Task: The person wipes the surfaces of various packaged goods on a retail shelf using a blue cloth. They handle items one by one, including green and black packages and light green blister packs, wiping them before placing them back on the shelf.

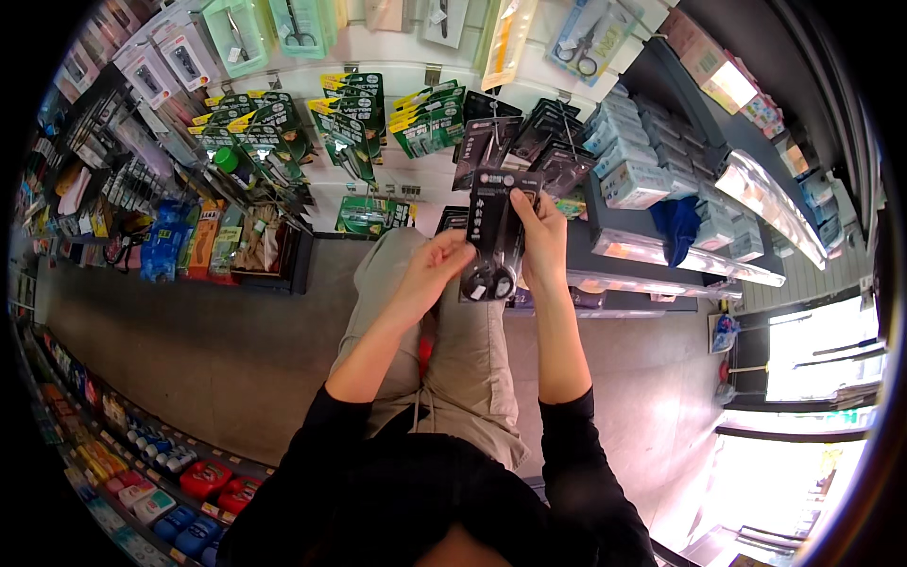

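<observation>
My right hand (545, 230) grips a black carded pack of scissors (496, 220) along its right edge, with the thumb lying across the front. The pack hangs upright before my knees, and the scissors' dark handle loops are at its lower end. At the left edge of the same pack, my left hand (436, 266) pinches with thumb and fingertips. Just behind the pack, similar black carded packs (485, 145) hang on a wall hook. More black packs (560, 159) hang on hooks to their right.
Green carded packs (344, 138) hang from wall hooks to the left. Grey shelving at the right bears stacked pale packages (634, 184) and a blue cloth item (677, 230). Behind me on the left, a shelf holds red bottles (205, 480). Clear strips (772, 205) edge the right shelves.
</observation>
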A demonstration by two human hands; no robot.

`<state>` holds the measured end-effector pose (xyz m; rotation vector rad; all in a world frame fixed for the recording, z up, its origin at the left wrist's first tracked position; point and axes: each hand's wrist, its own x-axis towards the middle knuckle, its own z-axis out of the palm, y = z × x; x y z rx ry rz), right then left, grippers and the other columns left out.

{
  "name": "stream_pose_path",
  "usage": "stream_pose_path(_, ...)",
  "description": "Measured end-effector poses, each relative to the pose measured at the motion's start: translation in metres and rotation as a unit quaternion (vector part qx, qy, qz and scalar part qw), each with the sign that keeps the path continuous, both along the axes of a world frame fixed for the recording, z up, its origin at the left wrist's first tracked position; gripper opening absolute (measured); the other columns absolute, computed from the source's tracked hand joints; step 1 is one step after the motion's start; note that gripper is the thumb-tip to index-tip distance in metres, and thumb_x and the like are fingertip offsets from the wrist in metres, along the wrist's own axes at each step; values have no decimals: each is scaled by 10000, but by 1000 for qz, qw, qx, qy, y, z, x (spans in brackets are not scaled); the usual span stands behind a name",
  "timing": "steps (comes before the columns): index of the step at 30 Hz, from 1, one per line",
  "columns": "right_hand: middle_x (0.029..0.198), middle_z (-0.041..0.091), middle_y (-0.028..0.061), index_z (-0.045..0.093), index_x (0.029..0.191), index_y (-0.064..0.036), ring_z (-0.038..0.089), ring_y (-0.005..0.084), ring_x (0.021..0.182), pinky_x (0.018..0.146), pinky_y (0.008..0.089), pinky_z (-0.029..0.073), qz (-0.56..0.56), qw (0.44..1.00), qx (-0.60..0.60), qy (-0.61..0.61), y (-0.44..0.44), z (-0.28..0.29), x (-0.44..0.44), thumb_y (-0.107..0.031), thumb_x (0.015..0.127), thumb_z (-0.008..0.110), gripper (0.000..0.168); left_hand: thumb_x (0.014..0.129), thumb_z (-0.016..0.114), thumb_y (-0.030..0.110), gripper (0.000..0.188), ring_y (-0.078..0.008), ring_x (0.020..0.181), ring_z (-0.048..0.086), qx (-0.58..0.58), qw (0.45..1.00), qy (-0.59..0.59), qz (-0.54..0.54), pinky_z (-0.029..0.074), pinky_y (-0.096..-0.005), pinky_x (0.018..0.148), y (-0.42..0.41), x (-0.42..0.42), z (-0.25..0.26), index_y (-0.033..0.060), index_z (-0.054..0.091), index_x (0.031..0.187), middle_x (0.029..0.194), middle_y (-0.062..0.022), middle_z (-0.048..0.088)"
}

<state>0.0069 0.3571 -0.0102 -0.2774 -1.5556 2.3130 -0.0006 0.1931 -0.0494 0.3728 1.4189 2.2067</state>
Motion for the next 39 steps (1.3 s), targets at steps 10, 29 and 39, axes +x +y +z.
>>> stream_pose_path(10, 919, 641, -3, 612, 1028, -21, 547, 55, 784, 716, 219, 425, -25, 997, 66, -4, 7, -15, -55, -175, 921, 597, 189, 956, 510, 176, 201, -36, 818, 498, 16, 993, 17, 120, 393, -199, 741, 29, -58, -30, 2, 607, 978, 883, 30, 568)
stream_pose_path(29, 1028, 600, 20, 550, 1131, -31, 532, 90, 904, 808, 237, 419, -15, 996, 82, 27, 24, -36, -96, -173, 938, 562, 240, 902, 528, 328, 434, -241, 1088, 509, -99, 972, 151, 148, 364, -292, 940, 62, -140, -40, -30, 559, 1145, 1189, -148, 534)
stream_pose_path(39, 882, 571, -5, 569, 1044, -32, 484, 63, 791, 698, 225, 396, -9, 997, 71, 27, 23, -38, -88, -154, 914, 594, 180, 832, 636, 289, 430, -174, 1092, 467, -43, 973, 176, 143, 364, -269, 920, 63, -137, -25, 2, 520, 1131, 1195, -102, 473)
